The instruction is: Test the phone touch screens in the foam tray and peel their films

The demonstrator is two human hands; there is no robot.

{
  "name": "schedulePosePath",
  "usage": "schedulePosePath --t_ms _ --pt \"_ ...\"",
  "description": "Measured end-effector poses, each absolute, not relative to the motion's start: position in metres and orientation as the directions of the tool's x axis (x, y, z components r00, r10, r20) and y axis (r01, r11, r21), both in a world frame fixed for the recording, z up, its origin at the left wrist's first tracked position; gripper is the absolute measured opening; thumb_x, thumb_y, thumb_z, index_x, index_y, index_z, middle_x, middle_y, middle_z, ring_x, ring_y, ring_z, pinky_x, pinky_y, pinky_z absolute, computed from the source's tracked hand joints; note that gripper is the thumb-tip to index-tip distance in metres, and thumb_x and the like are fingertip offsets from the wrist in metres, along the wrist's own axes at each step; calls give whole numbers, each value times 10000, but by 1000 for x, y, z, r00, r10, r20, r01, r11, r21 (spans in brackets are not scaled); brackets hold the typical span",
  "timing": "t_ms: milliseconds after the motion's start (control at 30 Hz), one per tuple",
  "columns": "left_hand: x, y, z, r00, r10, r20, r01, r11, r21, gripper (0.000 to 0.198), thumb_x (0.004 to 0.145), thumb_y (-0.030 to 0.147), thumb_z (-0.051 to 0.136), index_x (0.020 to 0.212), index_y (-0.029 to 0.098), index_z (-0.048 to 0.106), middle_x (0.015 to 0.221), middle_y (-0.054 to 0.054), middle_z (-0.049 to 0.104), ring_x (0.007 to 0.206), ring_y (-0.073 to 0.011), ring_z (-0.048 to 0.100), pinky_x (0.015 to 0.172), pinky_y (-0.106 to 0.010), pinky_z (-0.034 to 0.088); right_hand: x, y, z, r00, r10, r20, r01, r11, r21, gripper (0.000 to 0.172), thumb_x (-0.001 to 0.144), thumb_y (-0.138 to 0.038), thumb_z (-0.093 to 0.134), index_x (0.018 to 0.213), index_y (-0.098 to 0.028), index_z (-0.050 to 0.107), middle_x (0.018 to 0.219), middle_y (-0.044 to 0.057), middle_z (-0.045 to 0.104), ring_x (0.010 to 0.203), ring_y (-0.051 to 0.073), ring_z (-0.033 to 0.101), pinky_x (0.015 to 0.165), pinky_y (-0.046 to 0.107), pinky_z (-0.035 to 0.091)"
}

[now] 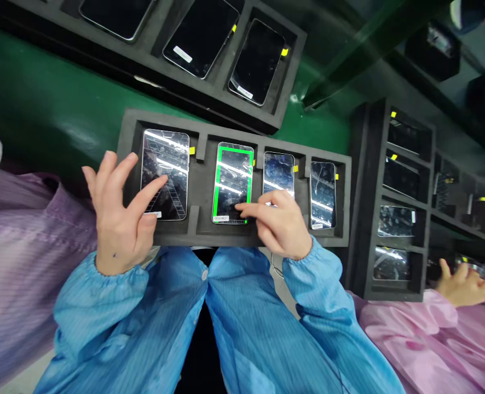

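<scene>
Close work, slick glass

Left hand (117, 216) spread open, fingers fanned, thumb reaching over the leftmost of four glossy black-screened smartphones (165, 175). Right hand (273, 227) loosely curved, not pinching, fingertips at the lower edge of the second phone (233, 183), framed by a bright green outline; contact impossible to tell. All four phones seated in cut-outs of a black foam tray (131, 134) on a green worktop (49, 82). Further black foam trays (294, 65) of phones just above and to the right. Main risks: a fingertip smearing or scratching bare glass, a phone tipping from its pocket if pried at one edge, a knock from a co-worker's pink sleeve (410, 339).
</scene>
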State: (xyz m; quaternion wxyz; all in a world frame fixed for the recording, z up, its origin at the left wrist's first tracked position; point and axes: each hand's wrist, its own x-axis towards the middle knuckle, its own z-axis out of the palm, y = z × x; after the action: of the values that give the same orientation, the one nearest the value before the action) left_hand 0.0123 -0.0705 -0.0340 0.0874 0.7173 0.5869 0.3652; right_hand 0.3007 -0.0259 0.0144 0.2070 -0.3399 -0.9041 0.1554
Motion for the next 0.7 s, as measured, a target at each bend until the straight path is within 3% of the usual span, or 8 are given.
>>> schedulePosePath --t_ms 133,267,700 --pt "11 -71 -34 -6 912 411 760 -263 594 522 990 577 269 1402 386 525 1618 69 314 1531 -321 210 1276 -621 47 289 -34 4 -824 514 237 403 827 -393 298 878 -99 428 1062 -165 653 1114 18 752 907 189 548 790 380 405" --pt "11 -72 -35 -18 912 411 760 -254 598 545 987 599 251 1397 378 533 1617 71 313 1535 -321 197 1279 -608 42 281 -37 -4 -868 448 216 360 865 -349 299 896 -113 397 1022 -173 662 1215 10 729 930 188 531 782 378 380" --pt "8 -70 -38 -13 908 419 764 -261 590 569 987 633 216 1392 391 535 1615 100 299 1533 -342 182 1277 -602 28 313 -40 21 -871 487 67 451 845 -287 272 900 -103 431 1040 -153 658 1124 31 756 893 211 532 754 375 372"
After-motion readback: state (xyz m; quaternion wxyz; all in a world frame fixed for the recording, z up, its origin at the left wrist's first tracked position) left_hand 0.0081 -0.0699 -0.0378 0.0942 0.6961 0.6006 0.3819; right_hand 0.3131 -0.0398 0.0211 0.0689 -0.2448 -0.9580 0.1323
